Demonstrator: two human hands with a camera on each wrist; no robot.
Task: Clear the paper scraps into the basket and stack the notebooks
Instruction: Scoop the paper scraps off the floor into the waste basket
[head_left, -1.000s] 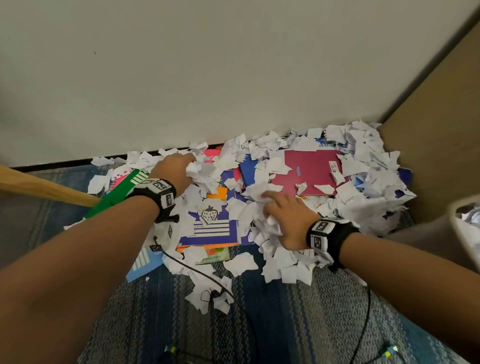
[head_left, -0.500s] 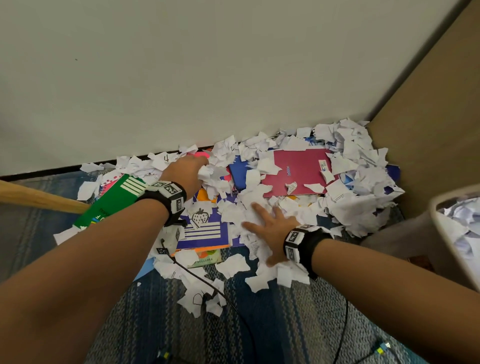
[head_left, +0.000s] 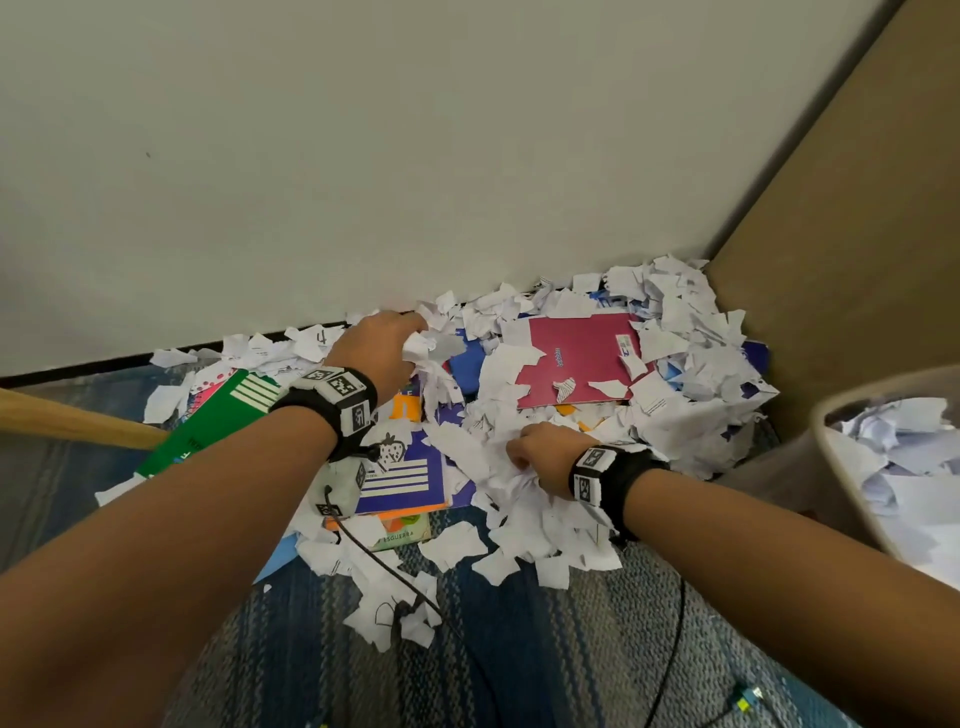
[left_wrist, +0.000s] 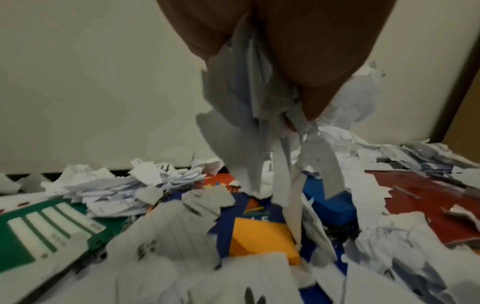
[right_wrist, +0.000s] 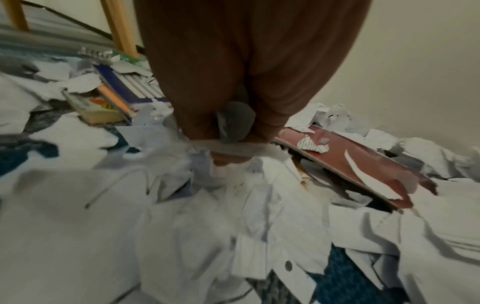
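Note:
White paper scraps (head_left: 680, 358) lie heaped in the corner over several notebooks: a magenta one (head_left: 582, 364), a green one (head_left: 208, 426), a purple strawberry one (head_left: 410, 475). My left hand (head_left: 382, 345) grips a bunch of paper scraps (left_wrist: 259, 127) near the wall, lifted above the pile. My right hand (head_left: 540, 454) is curled round a wad of scraps (right_wrist: 233, 150) at the front of the heap, in front of the magenta notebook (right_wrist: 363, 164). The basket (head_left: 852, 499) at the right edge holds scraps.
A white wall (head_left: 363, 156) and a tan panel (head_left: 857, 234) close the corner. A wooden leg (head_left: 67, 421) crosses at the left. Black cables (head_left: 395, 577) run over the blue striped carpet (head_left: 545, 654), where loose scraps (head_left: 384, 618) lie.
My right hand, flat on the scraps half a second ago, has curled and gathered a wad. My left hand has closed on scraps and drawn up near the wall.

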